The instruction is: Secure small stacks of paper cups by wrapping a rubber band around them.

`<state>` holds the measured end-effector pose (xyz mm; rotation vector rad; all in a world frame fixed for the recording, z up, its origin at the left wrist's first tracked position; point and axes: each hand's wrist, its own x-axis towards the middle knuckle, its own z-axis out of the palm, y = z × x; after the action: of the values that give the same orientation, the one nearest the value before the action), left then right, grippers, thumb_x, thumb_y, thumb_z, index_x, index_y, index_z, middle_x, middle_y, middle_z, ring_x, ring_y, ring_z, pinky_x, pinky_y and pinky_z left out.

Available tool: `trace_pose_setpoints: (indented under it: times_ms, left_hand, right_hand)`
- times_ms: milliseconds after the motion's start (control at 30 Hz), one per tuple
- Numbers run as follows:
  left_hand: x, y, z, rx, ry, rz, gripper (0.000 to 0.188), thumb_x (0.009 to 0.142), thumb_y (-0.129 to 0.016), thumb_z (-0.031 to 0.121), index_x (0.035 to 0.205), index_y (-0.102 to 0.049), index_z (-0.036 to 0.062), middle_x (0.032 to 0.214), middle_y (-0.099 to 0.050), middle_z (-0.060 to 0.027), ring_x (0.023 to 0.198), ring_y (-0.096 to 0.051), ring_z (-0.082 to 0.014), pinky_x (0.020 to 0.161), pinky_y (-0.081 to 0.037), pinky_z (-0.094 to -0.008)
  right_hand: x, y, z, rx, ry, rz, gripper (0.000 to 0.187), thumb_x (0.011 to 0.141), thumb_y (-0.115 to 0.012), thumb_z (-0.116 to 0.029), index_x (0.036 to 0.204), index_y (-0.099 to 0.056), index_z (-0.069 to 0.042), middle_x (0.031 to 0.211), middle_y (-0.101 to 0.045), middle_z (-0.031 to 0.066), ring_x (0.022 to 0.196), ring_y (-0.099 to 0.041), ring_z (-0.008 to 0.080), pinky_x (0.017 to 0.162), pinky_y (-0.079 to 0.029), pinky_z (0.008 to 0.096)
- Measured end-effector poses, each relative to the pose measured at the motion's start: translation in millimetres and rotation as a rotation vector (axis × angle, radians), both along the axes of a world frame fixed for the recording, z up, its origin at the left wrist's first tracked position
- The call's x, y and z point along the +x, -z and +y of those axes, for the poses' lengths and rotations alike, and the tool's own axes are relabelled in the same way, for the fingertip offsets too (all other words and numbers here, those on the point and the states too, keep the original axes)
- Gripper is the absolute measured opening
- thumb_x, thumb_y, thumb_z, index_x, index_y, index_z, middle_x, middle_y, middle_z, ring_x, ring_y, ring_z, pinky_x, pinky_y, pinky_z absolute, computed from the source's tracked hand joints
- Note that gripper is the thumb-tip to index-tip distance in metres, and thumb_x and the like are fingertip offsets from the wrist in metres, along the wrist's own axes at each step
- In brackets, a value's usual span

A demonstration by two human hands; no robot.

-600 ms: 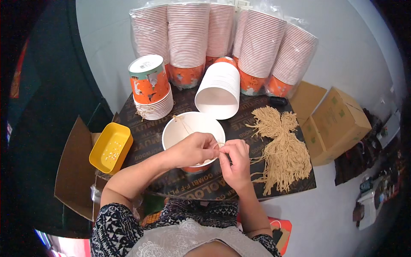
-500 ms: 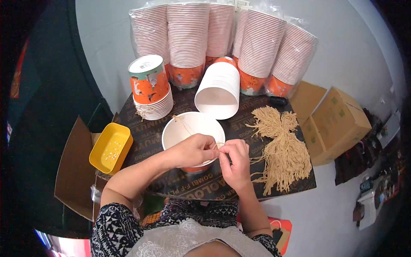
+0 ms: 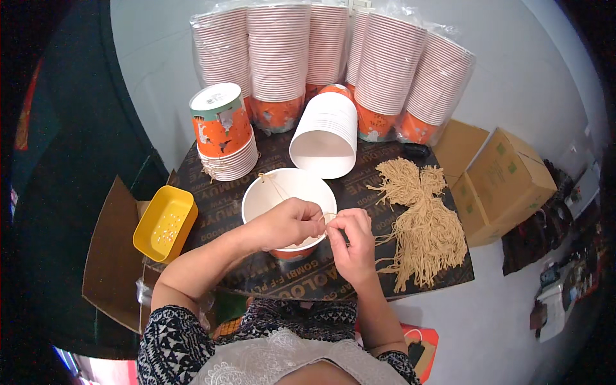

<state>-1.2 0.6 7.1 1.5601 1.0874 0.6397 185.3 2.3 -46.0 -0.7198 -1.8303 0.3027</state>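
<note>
A white-lined paper bucket [image 3: 255,199] with an orange outside stands upright in front of me. A thin tan cord [image 3: 274,186] is fastened at its far left rim and runs down inside toward my hands. Over the right side of the rim, my left hand [image 3: 292,223] pinches the cord between thumb and fingers. Close against it, my right hand [image 3: 351,244] pinches the same cord, whose small loop shows between the fingertips. The rim beneath my left hand is partly hidden. Beside my right hand lies a bundle of tan cords [image 3: 427,234].
Tall plastic-wrapped stacks of paper buckets [image 3: 277,58] line the back. Before them are an upside-down bucket stack [image 3: 224,135] and a stack on its side [image 3: 328,131]. A yellow tray [image 3: 190,215] with small pale bits stands left, cardboard boxes [image 3: 510,173] right, on a dark table [image 3: 321,282].
Both hands stay at the bucket's right rim, with only slight finger movement on the cord. The whole view has shifted a little.
</note>
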Motion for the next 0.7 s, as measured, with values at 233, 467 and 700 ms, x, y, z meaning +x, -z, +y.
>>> trace_pose_setpoints:
  times_ms: [233,467,700]
  left_hand:
    - [-0.1,7.5,3.0,-0.039,0.073,-0.046,0.019,0.097,-0.057,0.018,0.089,-0.062,0.0018,0.077,-0.057,0.0007,0.072,-0.051,-0.0075,0.065,-0.044,-0.0239]
    - [4.0,4.9,2.6,-0.134,0.009,-0.122,0.019,0.097,-0.057,0.015,0.087,-0.064,-0.0009,0.076,-0.058,-0.0008,0.072,-0.052,-0.0092,0.066,-0.044,-0.0251]
    - [1.0,0.1,3.3,-0.09,0.023,-0.062,0.016,0.091,-0.061,0.011,0.088,-0.069,-0.0028,0.076,-0.064,-0.0039,0.071,-0.056,-0.0107,0.066,-0.045,-0.0254]
  right_hand:
    - [-1.5,0.6,-2.3,-0.039,-0.019,0.049,0.011,0.082,-0.066,0.001,0.088,-0.057,-0.002,0.091,-0.057,0.0105,0.086,-0.054,0.0283,0.08,-0.043,0.037]
    - [-4.9,1.7,-14.1,0.041,0.054,0.034,0.015,0.079,-0.07,0.001,0.087,-0.059,-0.004,0.091,-0.058,0.0089,0.087,-0.055,0.0282,0.079,-0.042,0.0381]
    - [-0.9,0.4,-16.3,0.243,0.102,-0.047,0.02,0.073,-0.074,0.0,0.087,-0.062,-0.007,0.091,-0.058,0.0064,0.086,-0.056,0.0277,0.079,-0.04,0.0403]
